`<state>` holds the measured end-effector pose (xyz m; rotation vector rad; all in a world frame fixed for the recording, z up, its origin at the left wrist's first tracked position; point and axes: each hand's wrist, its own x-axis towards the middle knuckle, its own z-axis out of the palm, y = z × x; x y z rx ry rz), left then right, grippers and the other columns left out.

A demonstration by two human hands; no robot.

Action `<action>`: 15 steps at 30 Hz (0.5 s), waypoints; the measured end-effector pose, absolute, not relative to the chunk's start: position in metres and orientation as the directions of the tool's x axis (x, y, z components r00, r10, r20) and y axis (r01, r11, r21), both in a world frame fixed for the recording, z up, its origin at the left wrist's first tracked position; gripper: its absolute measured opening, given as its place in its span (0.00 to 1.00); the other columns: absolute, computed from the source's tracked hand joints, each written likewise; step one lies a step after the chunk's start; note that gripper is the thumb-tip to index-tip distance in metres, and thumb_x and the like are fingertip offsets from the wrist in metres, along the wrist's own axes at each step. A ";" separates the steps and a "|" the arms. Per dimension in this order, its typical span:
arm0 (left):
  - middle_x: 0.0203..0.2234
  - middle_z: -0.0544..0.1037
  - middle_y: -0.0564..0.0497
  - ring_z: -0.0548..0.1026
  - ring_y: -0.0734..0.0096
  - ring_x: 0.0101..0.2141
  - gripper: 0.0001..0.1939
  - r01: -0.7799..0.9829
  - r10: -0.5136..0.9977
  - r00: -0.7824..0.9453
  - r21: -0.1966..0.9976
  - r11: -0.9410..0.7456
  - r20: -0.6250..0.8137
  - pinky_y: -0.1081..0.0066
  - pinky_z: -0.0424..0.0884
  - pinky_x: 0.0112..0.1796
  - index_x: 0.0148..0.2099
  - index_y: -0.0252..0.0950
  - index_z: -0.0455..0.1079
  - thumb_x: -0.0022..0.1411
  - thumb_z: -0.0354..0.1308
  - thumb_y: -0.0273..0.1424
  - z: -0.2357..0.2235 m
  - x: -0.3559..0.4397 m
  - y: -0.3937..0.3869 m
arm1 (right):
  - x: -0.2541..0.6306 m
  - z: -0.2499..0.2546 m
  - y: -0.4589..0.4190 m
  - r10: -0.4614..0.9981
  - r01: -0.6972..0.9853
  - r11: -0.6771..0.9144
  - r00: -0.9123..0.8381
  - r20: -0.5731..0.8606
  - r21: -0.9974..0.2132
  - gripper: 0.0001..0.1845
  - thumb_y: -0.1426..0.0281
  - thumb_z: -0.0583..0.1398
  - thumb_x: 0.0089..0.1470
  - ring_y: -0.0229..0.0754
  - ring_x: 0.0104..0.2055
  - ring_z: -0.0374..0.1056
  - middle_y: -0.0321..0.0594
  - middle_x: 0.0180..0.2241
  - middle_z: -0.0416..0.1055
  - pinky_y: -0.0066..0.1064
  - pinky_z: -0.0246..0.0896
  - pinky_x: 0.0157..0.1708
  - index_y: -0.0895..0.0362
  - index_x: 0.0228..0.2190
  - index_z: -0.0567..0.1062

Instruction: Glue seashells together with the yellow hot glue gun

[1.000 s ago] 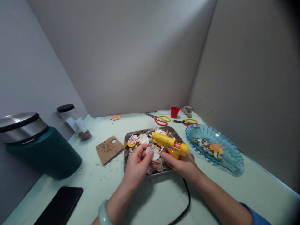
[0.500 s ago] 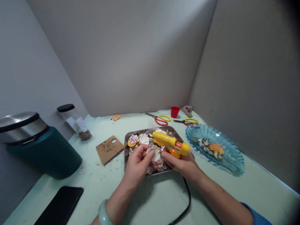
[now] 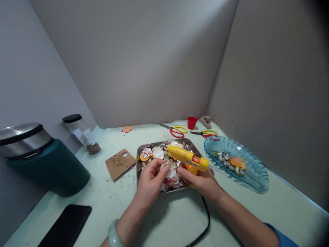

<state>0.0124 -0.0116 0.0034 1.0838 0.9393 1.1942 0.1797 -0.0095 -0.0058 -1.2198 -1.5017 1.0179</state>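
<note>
Between the thumb and fingers of my left hand [image 3: 151, 180] is a flat white disc [image 3: 170, 171], perhaps a shell. My right hand [image 3: 203, 180] is wrapped round a yellow glue gun [image 3: 185, 157], whose small light glows orange. The gun points left, its nozzle end above the tray and close over the disc. Under both hands lies a metal tray [image 3: 138, 176] filled with shells and small pieces, among them a red-speckled white disc [image 3: 146, 153] and another white disc [image 3: 158, 153]. My right thumb is near the disc's edge; whether it touches cannot be made out.
A blue scalloped dish [image 3: 257, 171] with shells stands right. Scissors [image 3: 177, 130], more scissors [image 3: 205, 133] and a red cup [image 3: 192, 122] are behind. A brown board [image 3: 119, 164], jar [image 3: 82, 133], teal bottle [image 3: 48, 168] and phone [image 3: 65, 226] lie left. A black cord [image 3: 205, 223] runs forward.
Almost nothing differs. The glue gun and my right hand have shifted very slightly; my left hand still pinches the white disc in the same place.
</note>
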 end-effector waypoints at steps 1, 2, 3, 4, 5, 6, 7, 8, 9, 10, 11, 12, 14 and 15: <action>0.24 0.77 0.54 0.79 0.69 0.21 0.19 -0.234 0.990 0.144 0.972 0.034 0.000 0.74 0.73 0.22 0.33 0.35 0.68 0.51 0.68 0.44 0.003 0.012 -0.012 | 0.179 -0.005 -0.010 0.984 0.222 0.173 -0.088 0.157 -0.960 0.10 0.62 0.62 0.51 0.36 0.20 0.59 0.31 0.17 0.64 0.29 0.56 0.22 0.54 0.23 0.71; 0.24 0.77 0.54 0.79 0.69 0.21 0.19 -0.234 0.990 0.144 0.972 0.032 0.002 0.74 0.73 0.22 0.34 0.35 0.68 0.51 0.68 0.44 0.003 0.013 -0.012 | 0.179 -0.005 -0.010 0.983 0.217 0.176 -0.088 0.161 -0.960 0.10 0.63 0.62 0.50 0.36 0.20 0.59 0.31 0.17 0.63 0.29 0.56 0.22 0.54 0.23 0.71; 0.24 0.77 0.54 0.79 0.69 0.21 0.19 -0.234 0.989 0.146 0.972 0.031 0.004 0.74 0.73 0.22 0.34 0.35 0.69 0.51 0.68 0.44 0.003 0.013 -0.012 | 0.179 -0.004 -0.010 0.983 0.210 0.176 -0.084 0.162 -0.962 0.10 0.63 0.62 0.50 0.36 0.20 0.59 0.31 0.17 0.63 0.30 0.56 0.22 0.54 0.22 0.71; 0.24 0.77 0.55 0.79 0.69 0.21 0.19 -0.233 0.989 0.148 0.972 0.030 0.005 0.74 0.73 0.22 0.34 0.35 0.69 0.51 0.68 0.44 0.002 0.013 -0.012 | 0.178 -0.004 -0.010 0.984 0.204 0.171 -0.083 0.157 -0.964 0.11 0.62 0.63 0.49 0.36 0.20 0.59 0.31 0.17 0.63 0.30 0.56 0.22 0.54 0.22 0.70; 0.23 0.77 0.55 0.79 0.69 0.21 0.19 -0.232 0.989 0.149 0.972 0.030 0.005 0.74 0.73 0.22 0.34 0.34 0.69 0.51 0.68 0.44 0.002 0.013 -0.012 | 0.178 -0.004 -0.010 0.985 0.200 0.164 -0.083 0.150 -0.966 0.11 0.62 0.63 0.49 0.37 0.20 0.59 0.31 0.17 0.63 0.30 0.56 0.22 0.54 0.22 0.70; 0.23 0.76 0.55 0.79 0.69 0.21 0.19 -0.232 0.989 0.149 0.972 0.031 0.004 0.74 0.73 0.22 0.33 0.34 0.69 0.51 0.68 0.44 0.002 0.013 -0.012 | 0.178 -0.003 -0.010 0.986 0.198 0.159 -0.083 0.145 -0.967 0.11 0.62 0.63 0.49 0.37 0.20 0.59 0.31 0.17 0.63 0.30 0.56 0.22 0.54 0.21 0.70; 0.23 0.76 0.55 0.79 0.70 0.21 0.19 -0.232 0.989 0.147 0.972 0.033 0.002 0.75 0.73 0.22 0.33 0.34 0.68 0.51 0.68 0.44 0.002 0.013 -0.012 | 0.177 -0.003 -0.011 0.986 0.197 0.156 -0.080 0.143 -0.968 0.11 0.62 0.63 0.48 0.37 0.20 0.59 0.31 0.17 0.63 0.30 0.55 0.22 0.54 0.21 0.70; 0.23 0.76 0.55 0.79 0.70 0.21 0.20 -0.231 0.989 0.145 0.972 0.035 -0.001 0.75 0.73 0.22 0.33 0.34 0.68 0.50 0.69 0.44 0.003 0.013 -0.012 | 0.177 -0.003 -0.011 0.987 0.196 0.154 -0.079 0.141 -0.968 0.11 0.62 0.63 0.48 0.37 0.20 0.59 0.31 0.17 0.63 0.30 0.55 0.21 0.54 0.22 0.70; 0.23 0.76 0.55 0.79 0.70 0.21 0.20 -0.230 0.990 0.143 0.973 0.037 -0.004 0.75 0.73 0.22 0.33 0.34 0.68 0.50 0.69 0.45 0.003 0.012 -0.012 | 0.177 -0.003 -0.011 0.987 0.194 0.153 -0.078 0.140 -0.969 0.11 0.62 0.63 0.49 0.37 0.20 0.58 0.31 0.17 0.63 0.30 0.55 0.21 0.54 0.22 0.70; 0.22 0.76 0.55 0.79 0.70 0.21 0.21 -0.228 0.990 0.143 0.973 0.040 -0.007 0.75 0.73 0.22 0.32 0.34 0.68 0.50 0.69 0.45 0.003 0.012 -0.012 | 0.177 -0.004 -0.011 0.987 0.191 0.152 -0.076 0.140 -0.970 0.11 0.62 0.63 0.49 0.36 0.20 0.58 0.31 0.18 0.63 0.29 0.55 0.21 0.54 0.22 0.70; 0.22 0.76 0.55 0.78 0.70 0.21 0.21 -0.225 0.989 0.146 0.973 0.045 -0.012 0.74 0.73 0.23 0.32 0.34 0.67 0.49 0.69 0.46 0.004 0.012 -0.012 | 0.177 -0.004 -0.011 0.988 0.187 0.152 -0.068 0.142 -0.971 0.11 0.62 0.63 0.48 0.36 0.21 0.58 0.31 0.18 0.63 0.29 0.55 0.21 0.54 0.22 0.70; 0.22 0.76 0.55 0.78 0.70 0.21 0.21 -0.220 0.988 0.151 0.974 0.050 -0.017 0.74 0.73 0.23 0.33 0.35 0.67 0.50 0.68 0.46 0.004 0.012 -0.012 | 0.177 -0.004 -0.011 0.988 0.182 0.153 -0.058 0.145 -0.971 0.11 0.62 0.63 0.48 0.36 0.21 0.58 0.31 0.18 0.63 0.29 0.55 0.21 0.54 0.22 0.69; 0.23 0.77 0.54 0.78 0.70 0.22 0.21 -0.213 0.986 0.164 0.975 0.062 -0.027 0.74 0.73 0.23 0.34 0.35 0.67 0.51 0.68 0.46 0.003 0.012 -0.012 | 0.177 -0.005 -0.010 0.989 0.177 0.148 -0.050 0.141 -0.973 0.12 0.62 0.63 0.48 0.36 0.21 0.59 0.31 0.18 0.63 0.28 0.55 0.21 0.54 0.22 0.69; 0.24 0.77 0.54 0.78 0.70 0.22 0.21 -0.211 0.985 0.171 0.975 0.067 -0.030 0.74 0.73 0.23 0.35 0.35 0.67 0.51 0.67 0.46 0.002 0.012 -0.012 | 0.177 -0.006 -0.010 0.989 0.178 0.143 -0.051 0.136 -0.974 0.12 0.62 0.63 0.48 0.36 0.20 0.59 0.31 0.18 0.63 0.28 0.55 0.21 0.54 0.22 0.69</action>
